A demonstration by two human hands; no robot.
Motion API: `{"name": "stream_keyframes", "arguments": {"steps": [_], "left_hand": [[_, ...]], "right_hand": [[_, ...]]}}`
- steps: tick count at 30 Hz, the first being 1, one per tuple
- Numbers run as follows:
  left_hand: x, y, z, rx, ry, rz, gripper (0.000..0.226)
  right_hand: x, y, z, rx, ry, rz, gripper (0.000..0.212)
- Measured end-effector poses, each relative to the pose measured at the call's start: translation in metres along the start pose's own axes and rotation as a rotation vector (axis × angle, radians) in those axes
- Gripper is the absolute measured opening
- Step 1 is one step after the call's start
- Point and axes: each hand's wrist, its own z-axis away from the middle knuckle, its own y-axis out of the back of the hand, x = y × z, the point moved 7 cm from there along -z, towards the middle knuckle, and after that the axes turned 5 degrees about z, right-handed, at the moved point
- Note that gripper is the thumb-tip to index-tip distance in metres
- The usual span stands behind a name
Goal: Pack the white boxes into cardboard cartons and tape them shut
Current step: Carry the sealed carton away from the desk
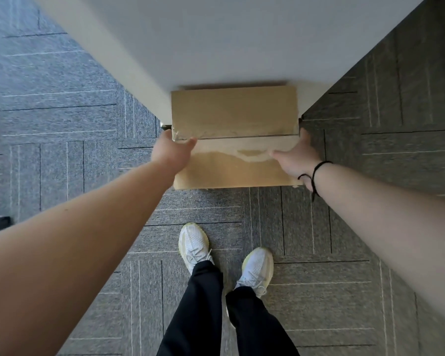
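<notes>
Near the bottom middle of the frame: two white shoes (194,246) on gray carpet (62,119), below two black trouser legs (190,312).

Higher up, in the middle: one brown carton (234,140), flaps closed, shiny tape (237,129) across the top seam. Held from both sides. Left hand (171,152) grasping the left end, thumb on top, fingers round the edge. Right hand (294,156) grasping the right end, thumb on top, other fingers hidden behind the side. One black cord (315,173) on the right wrist.

Farthest, at the top middle: one white wall corner (216,42), with the carton's far edge touching it or just beside it; hard to tell which, since the frame is blurred there.

What could go wrong:
- Could slip and fall on the shoes, right below. Cause: grip only at the two ends, nothing under the bottom.
- Could bump hard into the wall and dent a corner. Cause: carton very close to the wall.
- Tape looks wrinkled near the middle of the carton. Could peel up and let the flaps open. Cause: poor stick, plus weight inside.
- Could trip on the carpet. Cause: carton hiding the floor ahead.

Counted: one carton, two hands, two shoes, one cord, one wall corner. White boxes: none to see, maybe inside.
</notes>
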Motion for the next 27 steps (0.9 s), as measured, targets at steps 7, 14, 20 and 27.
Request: {"name": "stream_keyframes", "arguments": {"steps": [7,14,20,27], "left_hand": [[0.065,0.064,0.094,-0.101,-0.033,0.127,0.057],[0.116,0.193,0.229,-0.043,-0.097,0.334,0.036],[0.094,0.286,0.35,0.144,-0.078,0.504,0.021],[0.027,0.332,0.491,0.415,0.05,0.752,0.015]], "right_hand": [[-0.099,0.007,0.133,-0.149,0.284,0.036,0.076],[-0.2,0.049,0.303,-0.207,0.429,0.008,0.06],[-0.246,0.061,0.442,-0.333,0.582,0.081,0.056],[-0.253,0.041,0.577,-0.56,0.799,0.241,0.056]]}}
